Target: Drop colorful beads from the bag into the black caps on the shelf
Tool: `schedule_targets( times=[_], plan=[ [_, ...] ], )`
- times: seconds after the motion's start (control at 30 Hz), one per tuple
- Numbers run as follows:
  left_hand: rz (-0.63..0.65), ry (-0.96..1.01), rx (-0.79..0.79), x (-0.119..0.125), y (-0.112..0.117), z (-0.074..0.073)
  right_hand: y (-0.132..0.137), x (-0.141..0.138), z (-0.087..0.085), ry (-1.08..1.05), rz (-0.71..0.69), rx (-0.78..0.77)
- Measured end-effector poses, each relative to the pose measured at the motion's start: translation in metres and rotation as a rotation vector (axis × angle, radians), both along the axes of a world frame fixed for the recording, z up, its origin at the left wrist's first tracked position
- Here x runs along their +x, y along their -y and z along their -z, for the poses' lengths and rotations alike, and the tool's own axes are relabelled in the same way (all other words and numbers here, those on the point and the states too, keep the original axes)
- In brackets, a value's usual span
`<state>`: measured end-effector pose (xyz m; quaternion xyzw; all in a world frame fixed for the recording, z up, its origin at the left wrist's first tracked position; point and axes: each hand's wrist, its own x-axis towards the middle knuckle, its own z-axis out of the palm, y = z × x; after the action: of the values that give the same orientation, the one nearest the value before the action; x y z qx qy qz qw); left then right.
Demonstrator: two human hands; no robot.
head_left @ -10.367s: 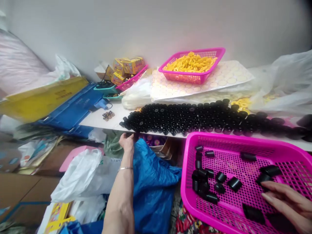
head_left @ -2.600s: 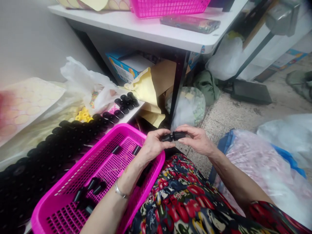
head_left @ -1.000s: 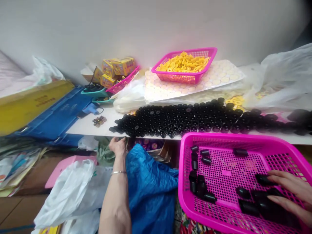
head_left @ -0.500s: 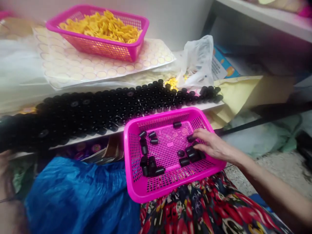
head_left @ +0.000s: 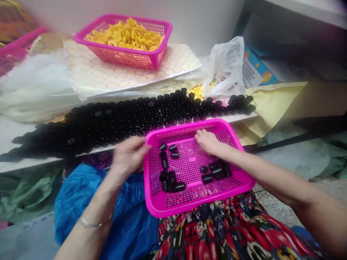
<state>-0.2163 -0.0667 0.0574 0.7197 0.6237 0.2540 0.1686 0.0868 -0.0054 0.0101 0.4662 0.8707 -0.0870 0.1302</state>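
A pink mesh basket (head_left: pixel 189 207) rests on my lap and holds several small black cylinders (head_left: pixel 170 180). My right hand (head_left: pixel 207 141) lies inside the basket near its far rim, fingers curled down over the spot where a cylinder lay; whether it holds one is hidden. My left hand (head_left: pixel 129 154) hovers at the basket's left rim, blurred by motion, fingers loosely bent. Beyond the basket, a dense band of upright black cylinders (head_left: pixel 130 117) covers the white shelf (head_left: pixel 16 131).
A second pink basket (head_left: pixel 151 59) full of yellow pieces sits on a sheet of round stickers (head_left: pixel 89 77) at the back. A white plastic bag (head_left: pixel 227 68) lies to the right, a blue bag (head_left: pixel 124 216) under my left arm. Table legs stand at far right.
My left hand has come in from the far left to the basket's left rim. My right hand has slid from the basket's right side up to its far rim.
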Motion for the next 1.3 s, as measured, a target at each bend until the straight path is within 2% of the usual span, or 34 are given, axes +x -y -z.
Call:
schedule_targets(
  times=[0.03, 0.07, 0.1, 0.13, 0.23, 0.33, 0.4, 0.43, 0.5, 0.57, 0.63, 0.73, 0.9, 1.1, 1.2, 1.3],
  plan=[
    [0.212, -0.073, -0.049, 0.023, 0.000, 0.007, 0.001, 0.004, 0.000, -0.019, 0.022, -0.024],
    [0.372, -0.202, -0.084, 0.046, -0.001, 0.014, 0.003, 0.009, 0.000, -0.049, 0.046, -0.056],
    [0.503, -0.338, -0.132, 0.066, -0.002, 0.021, 0.005, 0.015, -0.002, -0.099, 0.068, -0.092],
    [0.579, -0.454, -0.168, 0.082, -0.003, 0.027, 0.008, 0.022, -0.005, -0.175, 0.088, -0.134],
    [0.632, -0.646, -0.250, 0.107, -0.008, 0.041, 0.021, 0.038, -0.019, -0.558, 0.168, -0.304],
    [0.638, -0.681, -0.271, 0.106, -0.012, 0.047, 0.037, 0.046, -0.032, -0.969, 0.317, -0.504],
    [0.614, -0.561, -0.303, 0.102, -0.012, 0.043, 0.049, 0.047, -0.038, -1.159, 0.404, -0.602],
    [0.565, -0.403, -0.341, 0.102, -0.011, 0.040, 0.055, 0.047, -0.041, -1.226, 0.433, -0.640],
    [0.391, 0.088, -0.452, 0.105, -0.007, 0.029, 0.066, 0.046, -0.045, -1.312, 0.461, -0.675],
    [0.175, 0.627, -0.567, 0.112, -0.001, 0.015, 0.075, 0.044, -0.050, -1.332, 0.458, -0.627],
    [0.009, 1.029, -0.665, 0.121, 0.004, 0.002, 0.082, 0.042, -0.055, -1.322, 0.422, -0.522],
    [-0.105, 1.338, -0.754, 0.133, 0.008, -0.012, 0.087, 0.039, -0.061, -1.296, 0.355, -0.393],
    [-0.104, 1.432, -0.772, 0.145, 0.010, -0.013, 0.089, 0.038, -0.061, -1.271, 0.285, -0.243],
    [-0.104, 1.402, -0.762, 0.153, 0.011, -0.009, 0.088, 0.039, -0.057, -1.251, 0.275, -0.212],
    [-0.105, 1.347, -0.714, 0.153, 0.011, -0.007, 0.088, 0.039, -0.056, -1.232, 0.277, -0.204],
    [-0.083, 1.255, -0.599, 0.153, 0.015, -0.003, 0.088, 0.039, -0.055, -1.219, 0.280, -0.192]
  ],
)
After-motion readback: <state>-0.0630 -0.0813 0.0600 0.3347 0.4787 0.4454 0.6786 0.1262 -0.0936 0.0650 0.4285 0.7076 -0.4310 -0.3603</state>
